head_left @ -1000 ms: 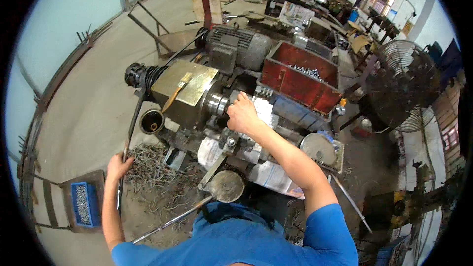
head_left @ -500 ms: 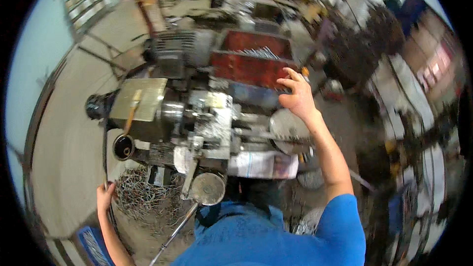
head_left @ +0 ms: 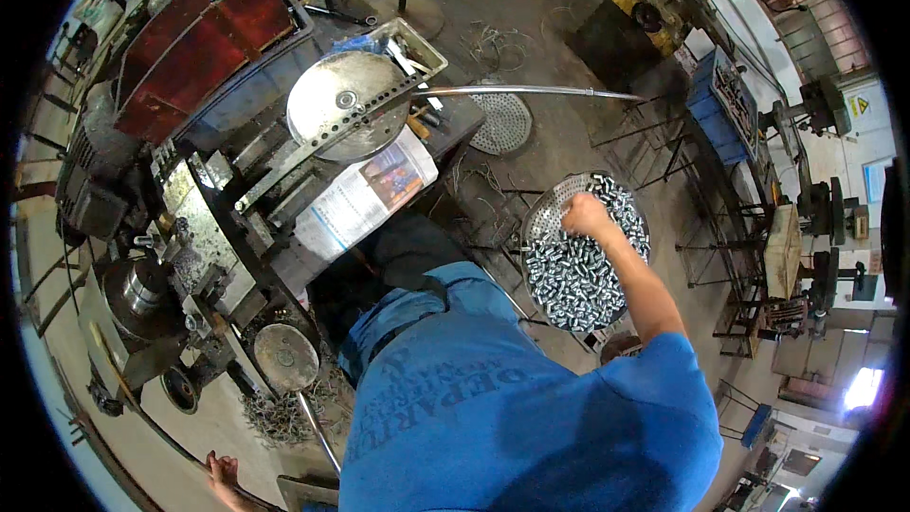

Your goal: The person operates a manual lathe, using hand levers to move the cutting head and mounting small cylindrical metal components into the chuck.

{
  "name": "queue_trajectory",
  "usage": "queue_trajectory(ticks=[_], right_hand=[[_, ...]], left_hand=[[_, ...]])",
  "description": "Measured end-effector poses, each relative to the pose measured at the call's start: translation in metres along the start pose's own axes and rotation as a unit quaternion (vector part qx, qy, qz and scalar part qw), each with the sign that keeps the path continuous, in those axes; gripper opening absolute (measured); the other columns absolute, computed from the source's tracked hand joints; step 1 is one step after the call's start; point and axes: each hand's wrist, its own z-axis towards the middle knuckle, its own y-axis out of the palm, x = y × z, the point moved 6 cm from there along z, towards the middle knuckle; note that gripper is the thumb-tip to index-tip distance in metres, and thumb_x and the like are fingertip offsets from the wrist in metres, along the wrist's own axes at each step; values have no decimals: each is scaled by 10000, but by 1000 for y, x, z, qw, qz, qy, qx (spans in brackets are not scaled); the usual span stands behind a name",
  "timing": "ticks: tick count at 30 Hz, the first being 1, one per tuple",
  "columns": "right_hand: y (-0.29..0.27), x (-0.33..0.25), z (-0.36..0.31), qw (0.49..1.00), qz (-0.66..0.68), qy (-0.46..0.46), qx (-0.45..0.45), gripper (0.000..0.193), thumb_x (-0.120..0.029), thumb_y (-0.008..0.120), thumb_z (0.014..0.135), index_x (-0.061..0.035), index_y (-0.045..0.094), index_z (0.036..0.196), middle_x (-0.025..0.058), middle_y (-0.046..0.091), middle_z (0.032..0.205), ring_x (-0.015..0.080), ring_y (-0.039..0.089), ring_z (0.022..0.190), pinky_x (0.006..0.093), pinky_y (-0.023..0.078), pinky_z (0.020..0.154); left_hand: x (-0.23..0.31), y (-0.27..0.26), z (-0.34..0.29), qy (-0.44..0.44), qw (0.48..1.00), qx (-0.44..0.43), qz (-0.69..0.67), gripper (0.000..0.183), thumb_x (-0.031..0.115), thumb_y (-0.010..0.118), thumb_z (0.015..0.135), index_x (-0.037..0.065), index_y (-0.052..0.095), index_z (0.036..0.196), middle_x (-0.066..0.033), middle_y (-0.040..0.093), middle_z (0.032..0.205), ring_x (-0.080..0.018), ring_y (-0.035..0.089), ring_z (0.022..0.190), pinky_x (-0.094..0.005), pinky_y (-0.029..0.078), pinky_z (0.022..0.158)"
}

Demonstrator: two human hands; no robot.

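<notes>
My right hand (head_left: 588, 216) is over a round perforated metal basket (head_left: 545, 220) to my right. Its fingers are drawn together at the bare part of the basket wall, and whatever they hold is hidden. Many small shiny metal cylinders (head_left: 578, 280) fill the rest of the basket. At the lower left, my left hand (head_left: 225, 476) is curled at a long thin dark rod (head_left: 175, 438). That rod runs up beside the lathe-like machine (head_left: 142, 286). The left fingers are small in view and seem to close round it.
A round metal disc (head_left: 327, 100) with a perforated bar lies on the bench beside a newspaper (head_left: 370, 192). Red bins (head_left: 204, 57) stand at the upper left. A blue crate (head_left: 720, 104) rests on a rack at right. Metal shavings (head_left: 284, 417) lie below the machine.
My view has swung to the right. My right hand has gone from open in the air near the red bin to closed over the basket of cylinders. My left hand stays at the rod.
</notes>
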Motion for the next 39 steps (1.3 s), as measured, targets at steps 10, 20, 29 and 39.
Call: queue_trajectory(ticks=[10, 20, 29, 39], right_hand=[[82, 26, 3, 990, -27, 97, -94, 412, -299, 638, 650, -5, 651, 939, 189, 627, 1055, 285, 578, 1049, 346, 463, 898], [-77, -153, -49, 868, 330, -348, 130, 417, -76, 628, 581, -14, 650, 993, 168, 579, 1050, 288, 625, 825, 352, 506, 763], [-144, -420, -191, 614, 205, -754, 114, 469, -89, 632, 556, 22, 593, 1011, 208, 510, 1129, 337, 569, 945, 398, 486, 794], [-139, -477, -219, 557, 135, -816, 78, 400, -97, 620, 554, 15, 623, 938, 165, 562, 1044, 317, 570, 851, 375, 493, 737]], left_hand=[[22, 22, -22, 13, 996, 73, 56, 330, 267, 636, 859, 20, 580, 1070, -50, 567, 704, -163, 570, 668, -332, 490, 624], [187, 192, -115, 269, 907, 85, 313, 386, 155, 593, 880, 3, 523, 1227, -104, 627, 924, -143, 571, 821, -316, 469, 711], [236, 440, -161, 441, 825, -184, 302, 323, 379, 591, 828, 63, 649, 796, -135, 601, 652, -328, 602, 626, -397, 460, 554], [222, 402, -143, 406, 856, -231, 221, 365, 339, 554, 869, 4, 605, 731, -159, 550, 576, -314, 560, 542, -383, 419, 503]])
